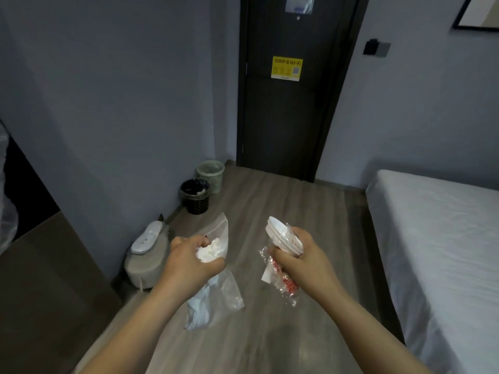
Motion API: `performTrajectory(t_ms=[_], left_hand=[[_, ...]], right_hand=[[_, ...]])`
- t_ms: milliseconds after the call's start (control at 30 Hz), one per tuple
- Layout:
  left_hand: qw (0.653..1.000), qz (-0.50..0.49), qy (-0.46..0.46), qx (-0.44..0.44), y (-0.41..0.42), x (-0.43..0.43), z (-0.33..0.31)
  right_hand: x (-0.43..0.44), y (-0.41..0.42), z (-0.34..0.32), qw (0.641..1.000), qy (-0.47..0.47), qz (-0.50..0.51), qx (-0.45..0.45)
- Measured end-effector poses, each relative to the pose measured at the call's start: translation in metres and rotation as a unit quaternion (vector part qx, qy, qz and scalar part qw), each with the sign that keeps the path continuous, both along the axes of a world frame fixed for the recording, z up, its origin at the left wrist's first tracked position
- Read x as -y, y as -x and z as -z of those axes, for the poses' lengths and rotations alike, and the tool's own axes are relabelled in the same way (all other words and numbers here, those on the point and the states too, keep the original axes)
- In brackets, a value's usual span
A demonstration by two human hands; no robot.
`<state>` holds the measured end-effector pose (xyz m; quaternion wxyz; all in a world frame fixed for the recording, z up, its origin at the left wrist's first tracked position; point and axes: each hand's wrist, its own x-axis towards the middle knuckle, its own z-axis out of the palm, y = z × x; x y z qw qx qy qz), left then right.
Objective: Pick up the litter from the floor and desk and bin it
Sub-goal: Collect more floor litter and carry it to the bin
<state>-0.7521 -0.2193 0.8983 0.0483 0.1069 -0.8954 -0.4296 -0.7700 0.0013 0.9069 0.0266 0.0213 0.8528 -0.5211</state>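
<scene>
A: What takes up the most room?
B: The wooden floor (283,206), which runs up to a dark door (291,117), and a white bed (437,225) along the right side.
A: And by the left wall?
B: A round padded stool (147,265) with a white slipper (147,237) lying on top. Beyond it, near the door, stand two baskets. One is a black bin (195,197) lined with a bag and holding some rubbish. The other is a pale bin (210,174) just behind it.
A: The hands?
B: Both are raised over the floor, well short of the bins. The left hand (189,261) is clenched round a crumpled white tissue (212,251) and a clear plastic bag (216,300). The bag hangs below the fist and also sticks up above it.
A: The right one?
B: The right hand (302,261) grips a stack of white cups (280,236), tilted with their rims toward the door. The same hand holds a crinkled clear wrapper (283,284) with red print, which dangles beneath it.
</scene>
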Motion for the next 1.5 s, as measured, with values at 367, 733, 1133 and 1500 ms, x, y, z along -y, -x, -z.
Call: performTrajectory(t_ms=[367,733,1133,1500], left_hand=[[0.999,-0.039,0.029,0.024,0.205,-0.012,0.014],[0.996,-0.077,0.019,0.029,0.386,0.043,0.046],[0.992,-0.109,-0.001,0.061,0.593,0.141,0.062],[0.989,-0.138,0.031,0.052,0.77,0.186,0.072]], right_hand=[[-0.027,0.239,0.0,0.998,0.018,-0.057,0.013],[0.023,0.426,0.021,0.996,-0.006,-0.081,0.024],[0.125,0.639,0.029,0.992,-0.023,-0.112,0.06],[0.177,0.835,0.05,0.987,-0.024,-0.144,0.069]])
